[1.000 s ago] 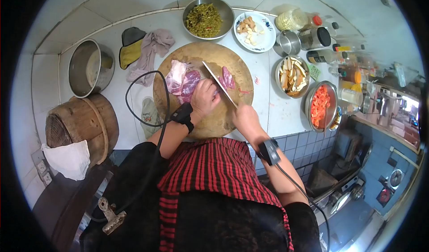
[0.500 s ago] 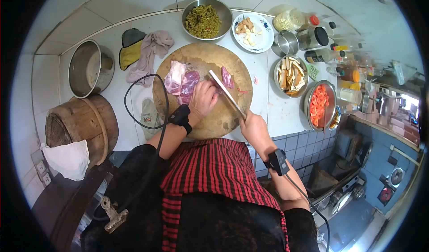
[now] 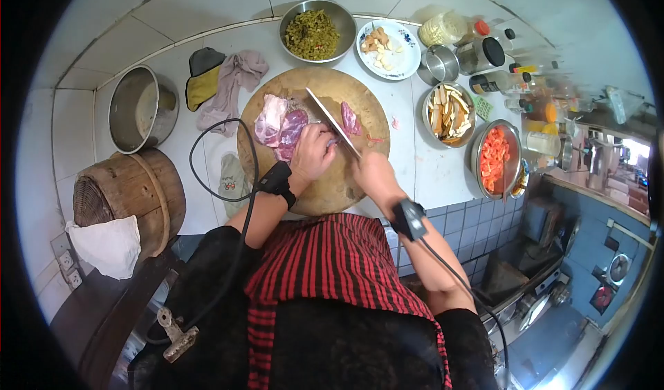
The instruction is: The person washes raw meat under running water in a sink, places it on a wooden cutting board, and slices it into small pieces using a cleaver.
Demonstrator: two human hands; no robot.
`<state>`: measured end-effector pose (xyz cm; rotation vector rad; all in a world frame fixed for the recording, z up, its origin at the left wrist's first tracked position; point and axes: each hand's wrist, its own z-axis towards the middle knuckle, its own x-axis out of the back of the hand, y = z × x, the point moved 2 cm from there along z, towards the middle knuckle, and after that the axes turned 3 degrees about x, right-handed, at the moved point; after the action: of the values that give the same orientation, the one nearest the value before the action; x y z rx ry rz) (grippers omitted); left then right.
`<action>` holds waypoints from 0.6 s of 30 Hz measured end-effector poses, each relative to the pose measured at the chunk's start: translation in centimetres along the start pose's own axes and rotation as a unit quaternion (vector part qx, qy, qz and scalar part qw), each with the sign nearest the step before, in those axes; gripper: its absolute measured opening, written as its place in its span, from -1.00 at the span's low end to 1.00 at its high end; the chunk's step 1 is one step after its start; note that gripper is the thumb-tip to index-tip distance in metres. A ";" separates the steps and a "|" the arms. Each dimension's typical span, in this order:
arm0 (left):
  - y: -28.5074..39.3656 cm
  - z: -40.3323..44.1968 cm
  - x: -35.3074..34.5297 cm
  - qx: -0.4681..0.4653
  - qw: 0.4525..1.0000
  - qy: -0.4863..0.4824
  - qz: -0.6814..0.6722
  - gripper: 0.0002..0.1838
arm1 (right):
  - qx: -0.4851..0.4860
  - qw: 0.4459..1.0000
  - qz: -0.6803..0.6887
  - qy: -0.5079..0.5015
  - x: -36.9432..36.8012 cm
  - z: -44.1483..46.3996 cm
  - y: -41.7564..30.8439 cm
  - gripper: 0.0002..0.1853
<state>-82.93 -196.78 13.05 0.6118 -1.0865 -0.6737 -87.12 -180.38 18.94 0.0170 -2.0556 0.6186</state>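
A round wooden chopping board (image 3: 332, 189) carries raw meat. My right hand (image 3: 377, 175) is closed round the handle of a cleaver (image 3: 330, 119), whose blade is seen almost edge-on, slanting away to the upper left. My left hand (image 3: 312, 153) has its fingers curled and pressed on a small piece of raw meat (image 3: 333, 141), mostly hidden under them, close beside the blade. Larger chunks of raw meat (image 3: 273, 122) lie left of the blade, touching or nearly touching my left fingers. A separate strip of meat (image 3: 351, 118) lies to the right of the blade.
Behind the board stand a bowl of chopped greens (image 3: 312, 35) and a plate of ginger and garlic (image 3: 389, 50). To the right are bowls of sliced pale-and-brown pieces (image 3: 449, 115) and red chopped pieces (image 3: 495, 160), plus jars (image 3: 481, 56). Leftward are cloths (image 3: 238, 79), a metal pot (image 3: 143, 110) and a wooden bucket (image 3: 131, 189).
My right hand has moved left and slightly away from me, carrying the cleaver further over the board toward the upper left. My left hand stays nearly in place on the meat.
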 end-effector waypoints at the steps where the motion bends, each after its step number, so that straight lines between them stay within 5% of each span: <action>1: 0.2 -0.1 0.3 -0.004 1.000 0.003 0.003 -0.71 | -0.008 1.000 -0.009 -0.009 0.3 -1.6 1.3 -0.72; 10: -0.3 0.3 0.1 -0.020 0.999 -0.009 0.029 -0.77 | -0.040 0.999 -0.005 -0.029 3.5 -6.6 0.4 -0.77; 18: -0.7 0.2 -0.4 -0.017 0.999 -0.024 0.039 -0.80 | -0.016 1.000 0.016 -0.003 -0.5 1.0 -1.4 -0.70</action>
<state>-83.38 -196.95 12.42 0.5240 -1.1351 -0.6412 -87.30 -182.13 18.66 -0.0332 -2.0748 0.6049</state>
